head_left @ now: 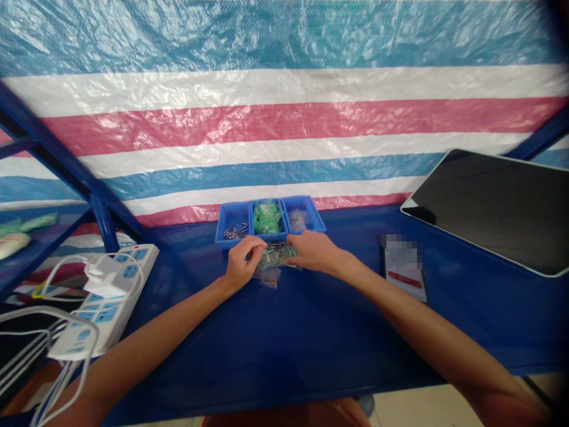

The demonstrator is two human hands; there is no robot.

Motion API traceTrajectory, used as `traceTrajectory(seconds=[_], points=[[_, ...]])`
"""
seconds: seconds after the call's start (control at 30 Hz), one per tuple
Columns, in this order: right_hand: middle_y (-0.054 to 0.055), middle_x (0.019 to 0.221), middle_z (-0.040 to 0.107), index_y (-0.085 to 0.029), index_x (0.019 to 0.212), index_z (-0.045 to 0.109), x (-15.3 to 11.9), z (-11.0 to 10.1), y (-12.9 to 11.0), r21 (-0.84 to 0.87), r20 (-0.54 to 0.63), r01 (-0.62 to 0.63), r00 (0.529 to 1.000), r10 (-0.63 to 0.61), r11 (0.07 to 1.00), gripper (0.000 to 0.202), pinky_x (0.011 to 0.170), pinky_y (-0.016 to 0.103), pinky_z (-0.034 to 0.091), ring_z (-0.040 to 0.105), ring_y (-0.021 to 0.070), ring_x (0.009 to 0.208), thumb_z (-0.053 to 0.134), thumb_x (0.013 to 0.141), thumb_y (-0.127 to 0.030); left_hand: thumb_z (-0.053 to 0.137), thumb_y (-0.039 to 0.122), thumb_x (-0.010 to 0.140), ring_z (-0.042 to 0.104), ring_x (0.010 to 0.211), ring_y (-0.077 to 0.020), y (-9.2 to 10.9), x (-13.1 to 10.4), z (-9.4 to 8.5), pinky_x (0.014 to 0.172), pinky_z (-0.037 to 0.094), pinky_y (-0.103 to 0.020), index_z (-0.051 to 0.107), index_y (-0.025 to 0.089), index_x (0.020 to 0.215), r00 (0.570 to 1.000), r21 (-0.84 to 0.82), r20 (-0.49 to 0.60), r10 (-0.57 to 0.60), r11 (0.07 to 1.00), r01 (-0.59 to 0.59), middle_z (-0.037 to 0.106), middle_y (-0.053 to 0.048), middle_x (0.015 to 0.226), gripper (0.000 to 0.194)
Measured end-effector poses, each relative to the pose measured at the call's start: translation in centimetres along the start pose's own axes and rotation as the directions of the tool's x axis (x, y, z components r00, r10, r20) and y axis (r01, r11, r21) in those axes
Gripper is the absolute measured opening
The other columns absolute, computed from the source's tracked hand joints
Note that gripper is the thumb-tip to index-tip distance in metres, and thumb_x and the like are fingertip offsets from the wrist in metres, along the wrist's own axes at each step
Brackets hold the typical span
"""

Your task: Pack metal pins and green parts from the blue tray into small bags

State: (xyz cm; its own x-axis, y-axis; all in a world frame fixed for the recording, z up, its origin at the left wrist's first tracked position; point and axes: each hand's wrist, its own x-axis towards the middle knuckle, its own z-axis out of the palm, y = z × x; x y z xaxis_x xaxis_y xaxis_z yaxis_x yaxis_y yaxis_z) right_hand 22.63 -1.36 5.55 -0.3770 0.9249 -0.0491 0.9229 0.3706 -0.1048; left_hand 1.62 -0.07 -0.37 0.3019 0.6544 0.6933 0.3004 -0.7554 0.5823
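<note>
Between my two hands lies a small heap of clear plastic bags holding thin metal pieces that look like screws or pins. My left hand is closed at the heap's left side, thumb and fingers pinched on the edge of a bag. From the right, my right hand reaches in with curled fingers closed at a bag; its fingertips are partly hidden. Just behind stand three blue bins: the left bin holds loose metal pins, the middle one green plastic packets, the right one a clear bag.
On the blue table a phone lies right of my right arm. A dark-screened monitor leans at the far right. At left are a white power strip with cables and a blue metal frame. Striped sheeting hangs behind.
</note>
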Motion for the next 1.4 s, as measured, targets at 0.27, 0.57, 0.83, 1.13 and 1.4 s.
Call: traceTrajectory(seconds=[0.27,0.57,0.83,1.13,1.4], points=[[0.018,0.103,0.065,-0.015,0.121,0.048,-1.0,-0.1,-1.1,-0.106,0.187,0.006,0.982,0.014,0.994,0.067,0.078,0.035,0.048,0.064,0.0310,0.096,0.071,0.070,-0.052,0.050,0.023,0.090,0.052,0.059,-0.0078,0.1,0.0,-0.1,0.058,0.044,-0.021,0.062,0.016,0.092,1.000,-0.004,0.023,-0.014,1.000,0.014,0.062,-0.005,0.087,0.014],[0.017,0.097,0.066,-0.014,0.116,0.048,-0.6,0.5,-1.6,-0.127,0.107,0.019,0.994,-0.005,0.992,0.050,0.072,0.035,0.049,0.066,0.0316,0.092,0.065,0.079,-0.042,0.051,0.019,0.088,0.054,0.064,-0.0091,0.1,0.1,-0.1,0.061,0.045,-0.022,0.062,0.016,0.090,1.000,0.005,0.021,0.011,1.000,-0.011,0.062,-0.005,0.086,0.012],[0.017,0.096,0.066,-0.012,0.111,0.053,-0.7,0.4,-1.6,-0.148,0.071,0.050,0.997,-0.040,0.988,0.033,0.071,0.037,0.050,0.066,0.0307,0.088,0.056,0.085,-0.032,0.051,0.017,0.088,0.059,0.074,-0.0124,0.3,0.3,-0.1,0.068,0.047,-0.024,0.063,0.016,0.087,0.999,0.031,0.015,0.040,0.999,-0.041,0.064,-0.004,0.083,0.011],[0.016,0.091,0.068,-0.013,0.098,0.063,-1.1,-0.7,-1.8,-0.144,0.045,0.040,0.998,-0.034,0.989,0.026,0.071,0.036,0.048,0.067,0.0276,0.083,0.042,0.091,-0.026,0.050,0.019,0.089,0.059,0.075,-0.0131,0.2,0.2,-0.1,0.069,0.047,-0.026,0.063,0.017,0.088,0.999,0.039,0.033,0.042,0.998,-0.044,0.064,-0.004,0.082,0.013],[0.010,0.089,0.067,-0.016,0.094,0.062,-0.8,-1.1,-2.6,-0.045,-0.165,0.046,0.985,-0.053,0.998,0.028,0.069,0.030,0.042,0.064,0.0220,0.081,0.036,0.092,-0.025,0.049,0.023,0.090,0.060,0.087,-0.0140,0.8,0.5,-0.1,0.068,0.050,-0.024,0.063,0.017,0.102,0.999,0.097,-0.050,-0.008,0.995,0.013,0.061,-0.008,0.101,0.019]])
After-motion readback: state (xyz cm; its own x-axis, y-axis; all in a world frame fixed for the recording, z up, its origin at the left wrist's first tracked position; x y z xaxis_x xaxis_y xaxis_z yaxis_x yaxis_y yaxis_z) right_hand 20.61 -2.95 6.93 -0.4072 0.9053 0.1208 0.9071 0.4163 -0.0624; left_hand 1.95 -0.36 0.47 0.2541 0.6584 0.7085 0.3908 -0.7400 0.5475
